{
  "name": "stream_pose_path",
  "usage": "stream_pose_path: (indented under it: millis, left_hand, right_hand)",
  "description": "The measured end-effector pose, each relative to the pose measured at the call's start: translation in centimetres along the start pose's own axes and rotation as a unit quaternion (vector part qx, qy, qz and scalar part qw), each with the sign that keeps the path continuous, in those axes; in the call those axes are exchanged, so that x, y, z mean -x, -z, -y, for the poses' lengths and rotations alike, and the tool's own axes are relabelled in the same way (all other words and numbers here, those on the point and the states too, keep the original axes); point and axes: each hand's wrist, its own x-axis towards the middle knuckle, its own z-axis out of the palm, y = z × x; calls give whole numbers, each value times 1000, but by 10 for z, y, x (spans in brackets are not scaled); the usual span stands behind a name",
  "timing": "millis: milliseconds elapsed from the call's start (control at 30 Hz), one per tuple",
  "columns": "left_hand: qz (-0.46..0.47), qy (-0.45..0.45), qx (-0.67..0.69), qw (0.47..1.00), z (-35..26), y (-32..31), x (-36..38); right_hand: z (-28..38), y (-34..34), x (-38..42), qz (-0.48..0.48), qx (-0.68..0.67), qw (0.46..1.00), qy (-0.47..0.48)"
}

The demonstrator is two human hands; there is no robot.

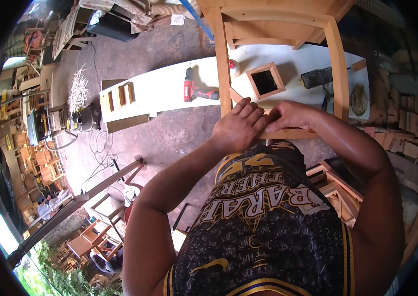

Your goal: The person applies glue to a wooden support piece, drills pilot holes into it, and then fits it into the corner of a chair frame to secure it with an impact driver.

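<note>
Wooden chair frame (338, 74): near rail right at both hands | left hand (241, 127) curled, right hand (290, 116) fingers bunched; cannot tell what they grip | beyond: square wooden frame (276, 73), red drill (189, 92) farther left, both on white board (162, 89)

Gap between wooden uprights (337, 74); square frame (278, 79), red drill (189, 90) obstruct white board (159, 81).

Light-brown wooden frame (338, 66) — 2 long side pieces, several crosspieces — right in front of the person (268, 217).
</note>
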Motion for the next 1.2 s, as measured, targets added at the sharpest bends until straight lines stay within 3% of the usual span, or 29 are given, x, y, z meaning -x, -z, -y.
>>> stream_pose_path:
  millis: [100,200,233,333,533,700,1200]
  left_hand:
    - [-4,2,2,1000,-1,2,0]
    - [-9,3,10,1000,-2,2,0]
    - [-11,1,15,1000,-1,2,-1]
    - [-25,-1,6,1000,-1,3,-1]
    - [-28,-11,-16,999,-1,2,1]
    - [-37,-18,-16,999,3,-2,2]
    - [-21,-15,21,999,6,-6,1]
  right_hand:
    - [9,13,7,22,-13,998,53]
    - [25,27,-18,-113,-72,984,121]
    - [39,24,-24,-101,-84,983,131]
    - [67,14,-46,-69,14,989,133]
    - [71,7,-65,-53,-12,993,107]
    - [69,4,-72,-56,-121,988,76]
    - [72,1,-70,-46,-122,987,94]
